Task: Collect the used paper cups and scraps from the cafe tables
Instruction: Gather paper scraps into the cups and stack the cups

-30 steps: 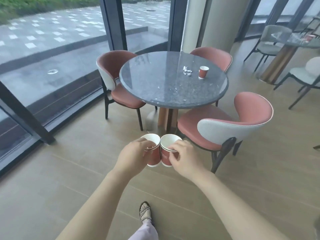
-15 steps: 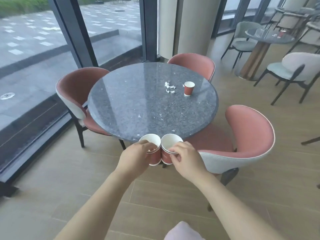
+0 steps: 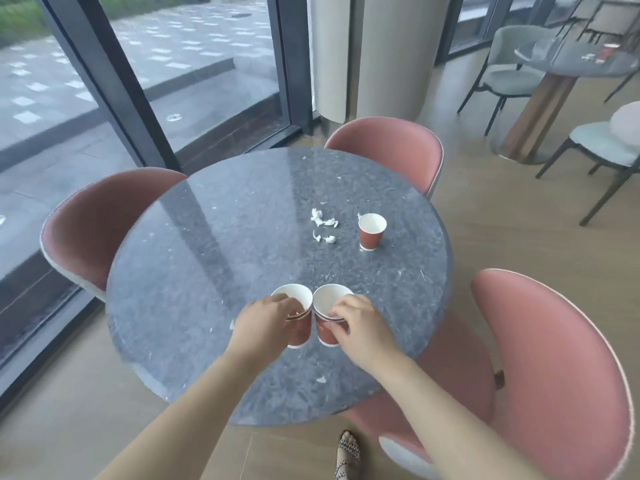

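Observation:
My left hand [image 3: 265,322] grips a red paper cup [image 3: 298,311] with a white inside, and my right hand [image 3: 360,325] grips a second red paper cup [image 3: 327,315] right beside it; both are held over the near part of the round grey stone table [image 3: 214,258]. A third red paper cup [image 3: 371,232] stands upright on the far right of the tabletop. White crumpled paper scraps [image 3: 323,225] lie just left of that cup. One small white scrap [image 3: 321,379] lies near the table's front edge.
Three pink chairs ring the table: left [image 3: 93,230], far [image 3: 391,150], and near right [image 3: 554,368]. Glass wall with dark frames runs along the left. Another table [image 3: 568,60] with a red cup and grey-green chairs stands at the back right. My sandalled foot [image 3: 348,452] is below.
I have walked up to the table: it fills the view, and the two cups in my hands now hang over its near part instead of in front of it.

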Demonstrator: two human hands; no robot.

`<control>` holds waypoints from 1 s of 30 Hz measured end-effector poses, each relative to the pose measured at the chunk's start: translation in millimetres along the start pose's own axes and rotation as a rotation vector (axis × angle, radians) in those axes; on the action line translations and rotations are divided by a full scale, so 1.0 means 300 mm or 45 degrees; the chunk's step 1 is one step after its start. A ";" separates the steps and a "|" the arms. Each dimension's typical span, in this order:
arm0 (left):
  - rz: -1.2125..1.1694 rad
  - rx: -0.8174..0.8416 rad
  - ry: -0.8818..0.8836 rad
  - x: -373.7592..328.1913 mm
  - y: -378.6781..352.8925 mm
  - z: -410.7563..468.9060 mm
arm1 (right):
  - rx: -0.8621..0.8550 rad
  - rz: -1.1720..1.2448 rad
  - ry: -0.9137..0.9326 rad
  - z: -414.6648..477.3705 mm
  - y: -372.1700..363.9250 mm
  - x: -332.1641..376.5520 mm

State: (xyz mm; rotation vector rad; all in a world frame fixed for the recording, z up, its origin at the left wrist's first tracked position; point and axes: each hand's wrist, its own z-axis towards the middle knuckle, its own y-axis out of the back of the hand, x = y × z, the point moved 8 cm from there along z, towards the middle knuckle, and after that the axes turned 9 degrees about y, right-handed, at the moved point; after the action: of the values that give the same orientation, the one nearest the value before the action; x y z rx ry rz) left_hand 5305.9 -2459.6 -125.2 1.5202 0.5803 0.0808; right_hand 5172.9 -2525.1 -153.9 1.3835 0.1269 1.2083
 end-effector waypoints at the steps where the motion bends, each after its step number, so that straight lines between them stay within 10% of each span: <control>1: 0.021 0.007 -0.006 -0.012 -0.017 0.053 | 0.025 -0.007 -0.005 0.036 -0.005 -0.046; 30: 0.314 0.253 -0.232 0.085 -0.300 0.635 | 0.274 -0.106 -0.203 0.413 -0.173 -0.421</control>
State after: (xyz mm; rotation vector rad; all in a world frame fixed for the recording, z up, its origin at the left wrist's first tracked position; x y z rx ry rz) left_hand 5377.7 -2630.2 -229.1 1.7664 0.2588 0.0748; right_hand 5231.4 -2682.4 -230.5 1.6410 0.2048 1.0337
